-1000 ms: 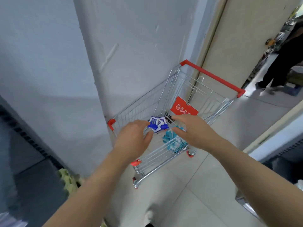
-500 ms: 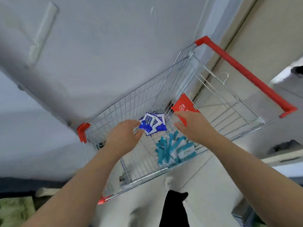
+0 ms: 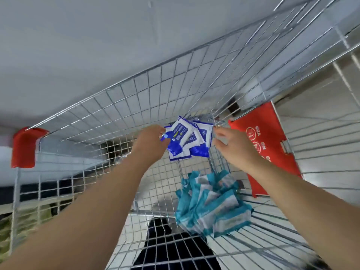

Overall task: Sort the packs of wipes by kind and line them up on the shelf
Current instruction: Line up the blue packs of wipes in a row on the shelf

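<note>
Both hands were inside the wire shopping cart (image 3: 116, 106) at frame centre. The left hand (image 3: 151, 145) gripped the left edge of a fanned cluster of blue packs of wipes (image 3: 190, 142), with fingers (image 3: 158, 131) and thumb closed on it. The cluster sat just above centre, at the cart's far corner; whether it rested on the wire or was lifted could not be determined. The right hand (image 3: 236, 148) was just beside the cluster's right edge, its fingers spread and loosely bent, grasping nothing; contact with the packs could not be confirmed. A separate heap of teal packs of wipes (image 3: 211, 206) lay on the cart's wire floor at lower centre-right, apart from the blue cluster. A red seat flap (image 3: 266, 149) stood at right, behind the right hand. A red corner cap (image 3: 24, 147) marked the cart rim at left. A pale wall (image 3: 97, 45) filled the upper frame.
</note>
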Tool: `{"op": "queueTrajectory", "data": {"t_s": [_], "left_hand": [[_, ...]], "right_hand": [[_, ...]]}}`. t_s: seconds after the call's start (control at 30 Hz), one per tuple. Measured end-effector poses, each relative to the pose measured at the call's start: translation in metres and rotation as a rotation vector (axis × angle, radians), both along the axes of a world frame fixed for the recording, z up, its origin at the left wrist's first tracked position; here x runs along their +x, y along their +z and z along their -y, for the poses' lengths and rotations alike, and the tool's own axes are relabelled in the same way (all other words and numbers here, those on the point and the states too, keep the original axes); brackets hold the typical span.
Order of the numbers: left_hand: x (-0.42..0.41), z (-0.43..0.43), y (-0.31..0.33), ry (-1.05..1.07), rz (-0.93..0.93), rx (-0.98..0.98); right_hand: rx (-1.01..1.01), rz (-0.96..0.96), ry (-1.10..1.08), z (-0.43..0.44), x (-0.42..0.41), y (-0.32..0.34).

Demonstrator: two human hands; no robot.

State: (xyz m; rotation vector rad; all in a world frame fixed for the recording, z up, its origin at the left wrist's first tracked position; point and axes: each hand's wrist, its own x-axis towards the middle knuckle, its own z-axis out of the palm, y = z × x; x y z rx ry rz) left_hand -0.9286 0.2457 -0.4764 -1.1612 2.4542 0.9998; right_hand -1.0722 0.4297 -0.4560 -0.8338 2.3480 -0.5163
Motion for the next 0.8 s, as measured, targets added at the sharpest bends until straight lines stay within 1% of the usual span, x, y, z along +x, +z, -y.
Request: {"op": "queueTrajectory", "data": {"t_s": [0.13, 0.2, 0.27, 0.33, 0.37, 0.43, 0.53, 0.6, 0.67, 0.73, 0.8], "left_hand": [[-0.035, 0.000, -0.059, 0.025, 0.060, 0.032], [-0.049, -0.002, -0.083, 0.009, 0.068, 0.032], [-0.056, -0.003, -0.106, -0.003, 0.077, 0.017], [-0.055, -0.001, -0.127, 0.044, 0.058, 0.026], [-0.052, -0.001, -0.133, 0.095, 0.033, 0.072], [-0.043, 0.000, -0.140, 0.149, 0.016, 0.100], [-0.034, 0.008, -0.149, 0.144, 0.029, 0.048], [-0.034, 0.011, -0.153, 0.171, -0.013, 0.130], [-0.032, 0.014, -0.154, 0.247, -0.065, 0.197], [-0.026, 0.018, -0.153, 0.324, -0.092, 0.210], [-0.015, 0.020, -0.146, 0.335, -0.108, 0.203]], "right_hand": [[0.001, 0.075, -0.029, 0.005, -0.015, -0.061], [-0.030, 0.106, -0.049, 0.008, -0.017, -0.086], [-0.055, 0.127, -0.068, 0.010, -0.018, -0.105], [-0.067, 0.143, -0.077, 0.012, -0.020, -0.118], [-0.066, 0.149, -0.072, 0.014, -0.021, -0.123], [-0.067, 0.149, -0.050, 0.020, -0.022, -0.131], [-0.069, 0.134, -0.044, 0.033, -0.025, -0.142], [-0.054, 0.124, -0.030, 0.041, -0.026, -0.148], [-0.062, 0.130, -0.032, 0.045, -0.029, -0.154], [-0.074, 0.120, -0.031, 0.047, -0.031, -0.159], [-0.055, 0.078, 0.019, 0.049, -0.033, -0.164]]}}
